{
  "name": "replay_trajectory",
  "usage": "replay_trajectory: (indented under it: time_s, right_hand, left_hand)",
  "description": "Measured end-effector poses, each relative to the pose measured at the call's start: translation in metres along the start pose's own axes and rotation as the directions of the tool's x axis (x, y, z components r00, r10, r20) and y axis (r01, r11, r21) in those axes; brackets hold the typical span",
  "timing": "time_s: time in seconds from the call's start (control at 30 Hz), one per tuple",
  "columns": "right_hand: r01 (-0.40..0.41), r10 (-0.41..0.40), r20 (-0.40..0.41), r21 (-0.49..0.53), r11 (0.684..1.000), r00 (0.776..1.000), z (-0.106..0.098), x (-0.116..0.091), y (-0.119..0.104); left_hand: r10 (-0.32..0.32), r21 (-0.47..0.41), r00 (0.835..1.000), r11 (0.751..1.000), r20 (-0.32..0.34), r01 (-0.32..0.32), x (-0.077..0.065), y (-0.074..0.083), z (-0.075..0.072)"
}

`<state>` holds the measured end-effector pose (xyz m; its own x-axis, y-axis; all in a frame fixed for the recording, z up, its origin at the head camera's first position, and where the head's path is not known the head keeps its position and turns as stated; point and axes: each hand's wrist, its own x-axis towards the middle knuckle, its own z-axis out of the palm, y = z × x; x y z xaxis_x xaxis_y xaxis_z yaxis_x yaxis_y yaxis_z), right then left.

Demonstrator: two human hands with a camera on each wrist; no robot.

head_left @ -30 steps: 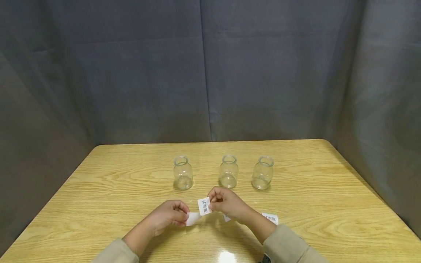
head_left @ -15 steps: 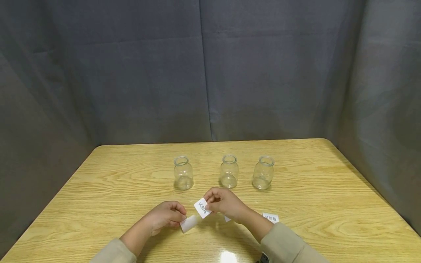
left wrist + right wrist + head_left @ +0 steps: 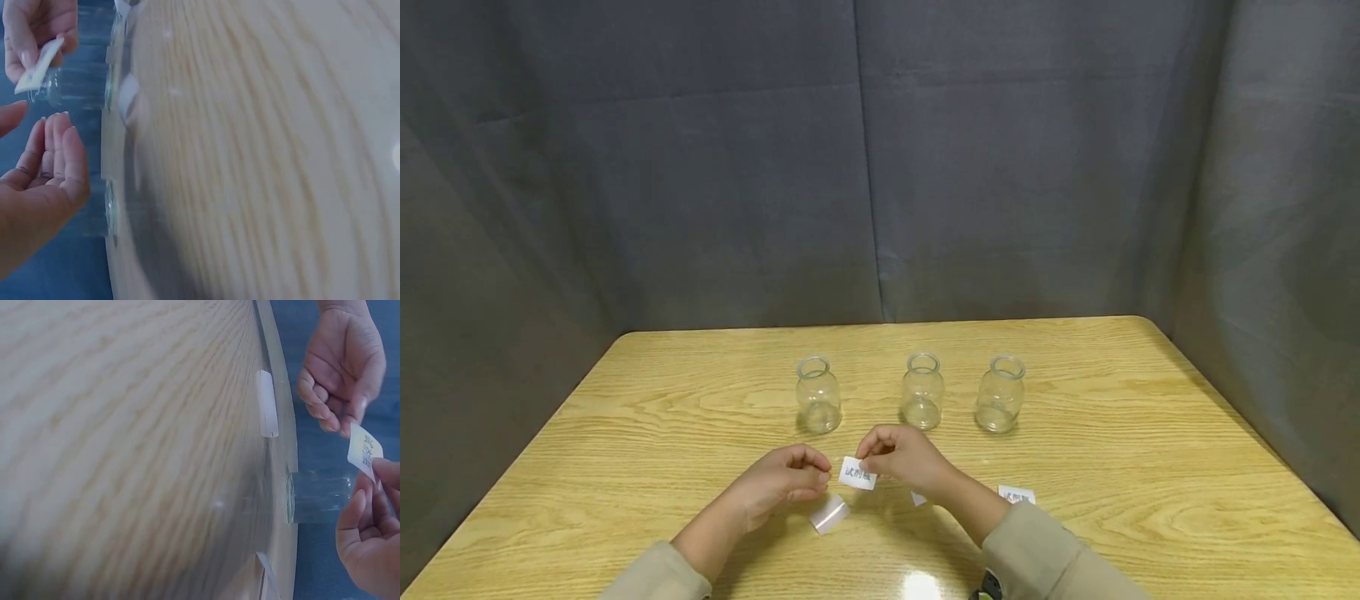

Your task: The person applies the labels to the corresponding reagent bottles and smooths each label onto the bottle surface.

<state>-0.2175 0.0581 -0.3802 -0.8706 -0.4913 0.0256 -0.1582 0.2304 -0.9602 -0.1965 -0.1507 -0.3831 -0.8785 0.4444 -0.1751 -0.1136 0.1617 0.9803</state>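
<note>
My right hand [image 3: 910, 460] pinches a white label [image 3: 853, 473] with printed black characters, between thumb and fingers, above the table. To its left, my left hand [image 3: 782, 483] holds nothing. In the left wrist view, the left thumb [image 3: 11, 117] stands apart from the loosely bent fingers [image 3: 65, 153], close to the label. Just below the left hand lies a blank, slightly curled backing paper [image 3: 830, 513]. A second printed label [image 3: 1017, 495] lies to the right, partly behind the right forearm. Only a corner of another white label [image 3: 918, 498] shows beside the right wrist.
Three clear glass jars without lids stand in a row beyond the hands: a left jar [image 3: 818, 400], a middle jar [image 3: 922, 396] and a right jar [image 3: 1000, 398]. Dark grey curtains [image 3: 737, 167] enclose the back and sides of the wooden table [image 3: 625, 433].
My left hand has let go of the backing paper, which now lies on the table. The right hand has moved slightly left, turning the label until its characters read level.
</note>
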Motion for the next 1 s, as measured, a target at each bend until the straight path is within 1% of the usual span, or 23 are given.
replay_trajectory:
  time_s: [0.17,0.3,0.4,0.53,0.63,0.73,0.87,0.93,1.0]
  right_hand:
    - [0.02,-0.02,-0.028,0.001,1.0,0.999,0.004,0.005,-0.002]
    - [0.037,-0.037,-0.031,0.018,0.999,0.999,0.007,0.007,-0.004]
    - [0.049,-0.048,-0.044,0.03,0.998,0.998,0.01,0.009,-0.005]
    - [0.072,-0.069,-0.075,0.038,0.997,0.995,0.014,0.013,-0.003]
    - [0.069,-0.065,-0.105,0.036,0.997,0.992,0.015,0.015,-0.002]
    - [0.047,-0.039,-0.129,0.058,0.997,0.991,0.015,0.018,-0.001]
    - [0.029,-0.011,-0.162,0.107,0.994,0.987,0.016,0.022,-0.003]
    - [0.035,-0.012,-0.186,0.121,0.992,0.982,0.018,0.022,-0.009]
    - [0.049,-0.021,-0.213,0.127,0.991,0.977,0.021,0.023,-0.012]
  left_hand:
    - [0.048,-0.051,0.999,0.997,-0.018,-0.049,0.004,0.002,0.005]
    - [0.063,-0.047,0.997,0.997,-0.037,-0.064,0.006,0.003,0.008]
    - [0.064,-0.028,0.995,0.997,-0.074,-0.066,0.006,0.004,0.01]
    - [0.06,-0.019,0.988,0.998,-0.139,-0.063,0.006,0.004,0.009]
    - [0.061,-0.018,0.983,0.998,-0.174,-0.065,0.008,0.004,0.007]
    - [0.063,-0.026,0.973,0.997,-0.224,-0.07,0.012,0.004,0.005]
    - [0.055,-0.052,0.953,0.996,-0.299,-0.074,0.018,0.005,0.004]
    - [0.048,-0.056,0.944,0.996,-0.327,-0.071,0.021,0.005,0.003]
    - [0.039,-0.062,0.932,0.996,-0.361,-0.066,0.023,0.004,0.002]
